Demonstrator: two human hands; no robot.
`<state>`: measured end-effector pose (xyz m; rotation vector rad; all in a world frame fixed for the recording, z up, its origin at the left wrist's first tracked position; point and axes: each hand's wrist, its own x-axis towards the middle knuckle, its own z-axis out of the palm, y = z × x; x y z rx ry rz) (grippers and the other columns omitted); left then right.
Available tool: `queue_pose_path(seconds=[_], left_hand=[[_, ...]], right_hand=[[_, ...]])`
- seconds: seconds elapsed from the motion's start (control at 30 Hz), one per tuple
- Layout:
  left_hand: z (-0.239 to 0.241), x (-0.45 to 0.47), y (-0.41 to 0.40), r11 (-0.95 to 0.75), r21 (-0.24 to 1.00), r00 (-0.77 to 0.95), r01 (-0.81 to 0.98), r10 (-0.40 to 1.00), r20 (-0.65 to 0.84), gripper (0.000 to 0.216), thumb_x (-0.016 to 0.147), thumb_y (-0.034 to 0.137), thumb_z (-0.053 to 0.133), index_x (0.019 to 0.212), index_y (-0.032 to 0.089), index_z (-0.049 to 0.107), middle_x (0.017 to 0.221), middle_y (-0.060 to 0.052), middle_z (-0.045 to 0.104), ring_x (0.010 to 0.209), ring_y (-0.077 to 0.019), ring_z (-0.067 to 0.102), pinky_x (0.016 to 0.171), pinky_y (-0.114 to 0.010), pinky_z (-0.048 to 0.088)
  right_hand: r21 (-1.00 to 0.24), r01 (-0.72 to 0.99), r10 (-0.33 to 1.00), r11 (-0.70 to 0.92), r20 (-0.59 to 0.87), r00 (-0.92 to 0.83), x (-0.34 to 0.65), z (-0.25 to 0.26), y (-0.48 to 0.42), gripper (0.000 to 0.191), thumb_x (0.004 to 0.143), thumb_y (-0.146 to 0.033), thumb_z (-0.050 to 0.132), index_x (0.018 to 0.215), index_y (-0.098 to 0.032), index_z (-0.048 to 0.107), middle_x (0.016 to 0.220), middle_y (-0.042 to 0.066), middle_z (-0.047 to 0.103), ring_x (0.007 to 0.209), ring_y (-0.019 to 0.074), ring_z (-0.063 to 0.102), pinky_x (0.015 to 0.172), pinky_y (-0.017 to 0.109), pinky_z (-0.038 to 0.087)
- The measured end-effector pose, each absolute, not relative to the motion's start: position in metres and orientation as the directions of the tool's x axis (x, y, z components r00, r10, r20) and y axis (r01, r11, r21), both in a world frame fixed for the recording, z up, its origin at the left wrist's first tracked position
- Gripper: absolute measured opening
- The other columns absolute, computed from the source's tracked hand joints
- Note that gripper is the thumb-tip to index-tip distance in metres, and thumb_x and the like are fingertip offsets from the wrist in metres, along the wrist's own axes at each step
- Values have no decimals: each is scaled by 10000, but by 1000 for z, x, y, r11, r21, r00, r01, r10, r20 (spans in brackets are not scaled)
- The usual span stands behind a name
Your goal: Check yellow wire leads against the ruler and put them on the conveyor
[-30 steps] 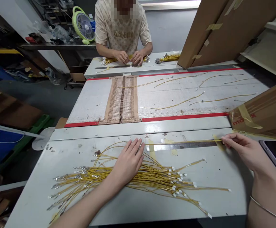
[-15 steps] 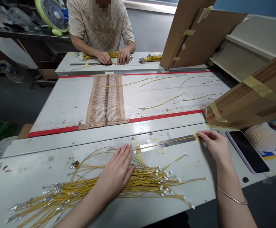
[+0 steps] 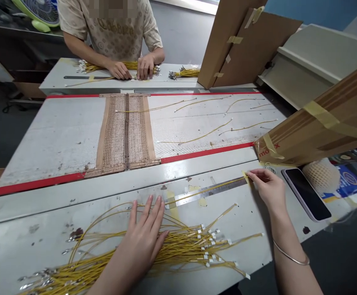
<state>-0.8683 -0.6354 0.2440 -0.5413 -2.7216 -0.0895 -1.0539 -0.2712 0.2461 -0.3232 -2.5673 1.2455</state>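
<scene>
My left hand (image 3: pixel 143 239) lies flat, fingers stretched out, on a bundle of yellow wires (image 3: pixel 178 246) with white tips and metal terminals, spread across the grey worktop (image 3: pixel 27 241). My right hand (image 3: pixel 266 186) pinches the right end of one yellow wire (image 3: pixel 209 189) that lies along a steel ruler (image 3: pixel 210 191) taped to the worktop. The wire's other end reaches toward my left fingertips.
A conveyor belt (image 3: pixel 58 135) with red edges carries several loose yellow wires (image 3: pixel 203 135). Across it, a person's hands (image 3: pixel 132 69) sort wire bundles. A taped cardboard box (image 3: pixel 322 123), a phone (image 3: pixel 305 192) and a foam-netted fruit (image 3: pixel 321 174) sit to the right.
The view has swung right and down. My hands keep their hold: left flat on the bundle, right pinching the wire at the ruler's end.
</scene>
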Motion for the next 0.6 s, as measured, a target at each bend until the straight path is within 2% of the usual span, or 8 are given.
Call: queue_pose_path(seconds=[0.23,0.37,0.6], left_hand=[[248,-868,-633,930,-32,-875,367,356,329,628,1040,355,295,1567,41,162,1456,-188,513,1370,-370,459,1210,-582,115],[247,-868,-633,929,-22,-879,368,356,319,643,1035,344,310,1570,34,135,1453,-198,514,1388,-376,434,1206,-596,117],[247,-867,-634,927,-6,-875,376,357,328,592,1031,307,340,1540,19,247,1448,-203,522,1434,-355,369,1208,-588,128]], right_hand=[[-811,41,262,583,140,-955,-1056,239,-264,378,676,-534,737,840,-195,704,818,50,698,696,170,593,681,310,477],[-760,36,238,649,158,-958,-1058,238,-261,408,690,-550,702,864,-181,708,868,65,668,675,153,548,669,317,466],[-681,-27,198,732,250,-948,-1060,238,-261,280,741,-458,631,818,-196,690,824,40,631,639,137,498,635,309,438]])
